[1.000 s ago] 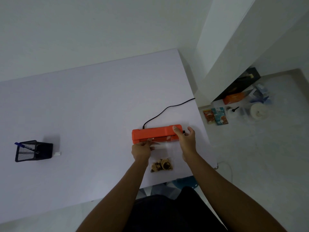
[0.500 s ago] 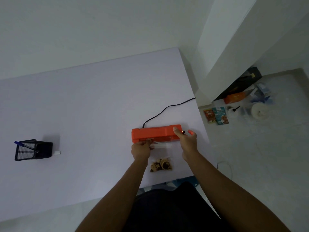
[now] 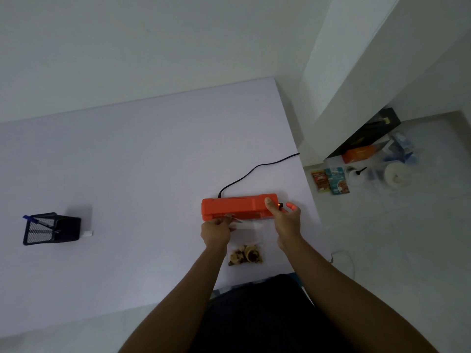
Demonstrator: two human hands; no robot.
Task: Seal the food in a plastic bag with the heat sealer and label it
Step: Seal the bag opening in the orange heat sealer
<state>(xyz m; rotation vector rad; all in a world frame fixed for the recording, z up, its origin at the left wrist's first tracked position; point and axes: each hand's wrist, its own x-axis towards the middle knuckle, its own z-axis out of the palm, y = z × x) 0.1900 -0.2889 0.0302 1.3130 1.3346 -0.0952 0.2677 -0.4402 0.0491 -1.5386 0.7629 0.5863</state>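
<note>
1. a small light (image 3: 280, 205) glows orange at the right end of the heat sealer (image 3: 238, 205), just right of frame centre; a second ago it was dark, so i judge the heating has begun.
2. my right hand (image 3: 284, 219) presses down on the sealer's right end with the thumb on top and the other fingers spread and loose, gripping nothing; it has held that spot throughout.
3. my left hand (image 3: 216, 231) pinches the mouth of the plastic bag (image 3: 251, 231) against the sealer's near edge, unmoved since before.
4. the food (image 3: 245, 255) sits low in the bag on the table (image 3: 127, 174), below the sealer, well clear of the seam.
5. i judge sealing is under way; labelling is not yet started, and the pen (image 3: 34, 219) waits in its mesh holder (image 3: 51, 229) at the far left.
</note>
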